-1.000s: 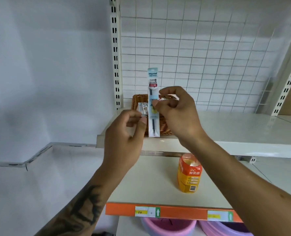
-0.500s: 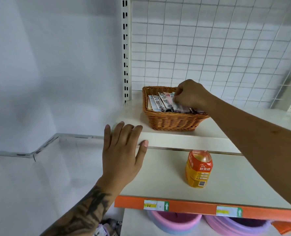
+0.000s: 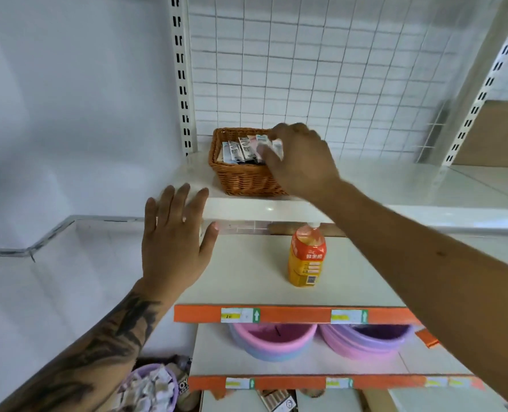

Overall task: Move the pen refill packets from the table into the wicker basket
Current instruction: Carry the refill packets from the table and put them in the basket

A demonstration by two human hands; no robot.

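Head view, the only one on offer: the right hand [image 3: 298, 162] is over the wicker basket [image 3: 240, 176] on the upper shelf [image 3: 395, 185], knuckles toward us, fingers curled down among the pen refill packets [image 3: 243, 150]. The thumb lies across the rightmost packet, so it looks like a pinch on that one, though the hand is motion-blurred and covers the contact; whether it is gripping or only touching, I can't quite tell. The packets stand in a leaning row inside the basket, several of them side by side.

The left hand [image 3: 175, 242] hovers below and to the left, palm away from us, all fingers straight and spread, holding nothing, just in front of the shelf's front lip.

So the step in hand reads as the drop-off: a packet being seated in the row. No table and no loose packets show from here, so how many remain is anyone's guess.

Next move, I'd say: let go cleanly, lift the right hand straight up so it doesn't drag neighbouring packets out, then go back for more. Down on the lower shelf an orange bottle [image 3: 306, 260] stands under that forearm, so the retreat wants to clear it.
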